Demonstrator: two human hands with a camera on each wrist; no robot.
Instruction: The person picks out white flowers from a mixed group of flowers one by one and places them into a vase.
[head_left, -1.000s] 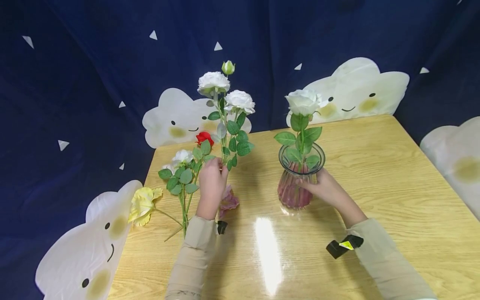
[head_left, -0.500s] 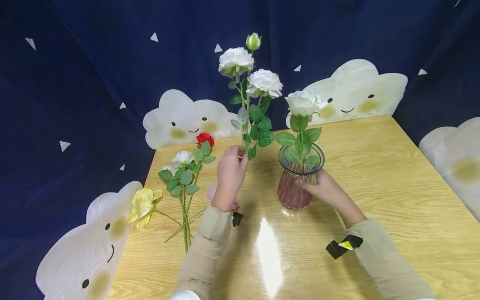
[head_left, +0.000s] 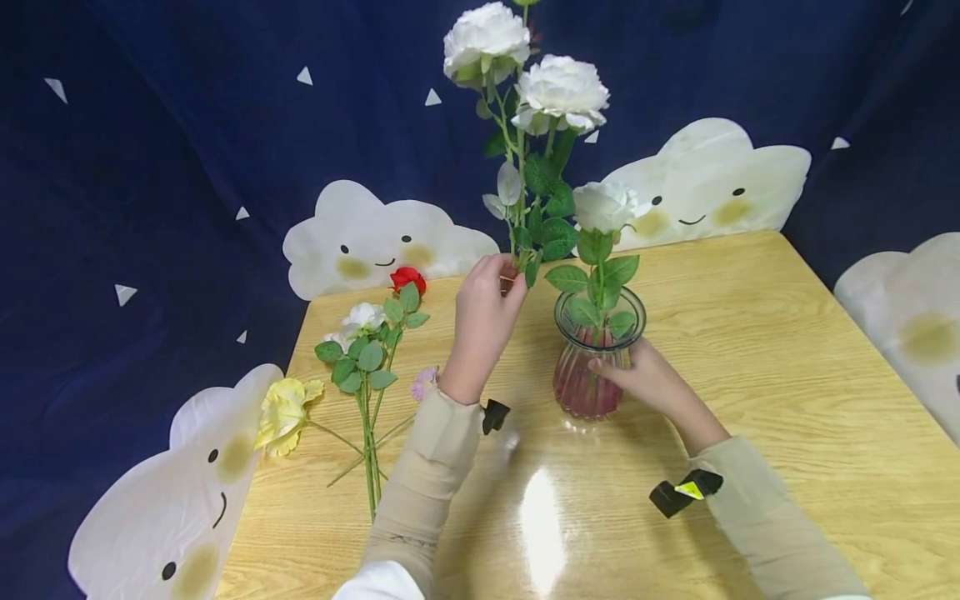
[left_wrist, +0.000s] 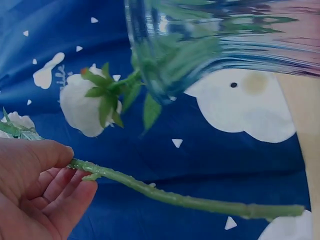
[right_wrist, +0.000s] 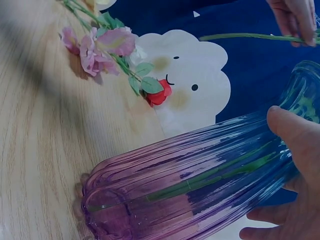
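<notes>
White-flowered stem (head_left: 538, 175), two big blooms plus green leaves, held up left of and mostly above the glass vase (head_left: 577, 383), roughly upright, top cut off by head view's edge. Left hand (head_left: 487, 317) pinches it narrowly, thumb against fingers, below the leaves; left wrist view shows bare green lower stem poking out past the fingertips, its end outside the vase. Right hand (head_left: 656, 383) has a wider hold on the vase, thumb on one side, fingers round the other. Vase clear bluish at rim, pink-purple toward base; over table (head_left: 787, 358), can't tell if base touches. One white rose (head_left: 603, 207) stands in vase, bloom and leaves above rim, stem visible through glass. Left of vase, lying on table: red rose (head_left: 407, 282) toward far edge, smaller white flowers (head_left: 363, 318), purple-pink flower (head_left: 423, 382) nearest the vase, partly behind left arm in head view; yellow flower (head_left: 283, 415) farthest left. Behind vase: dark blue curtain (head_left: 225, 100), white triangles, smiling cloud (head_left: 712, 183). Beige sleeves (head_left: 772, 508), black piece at each cuff, nearer the person than the vase.
</notes>
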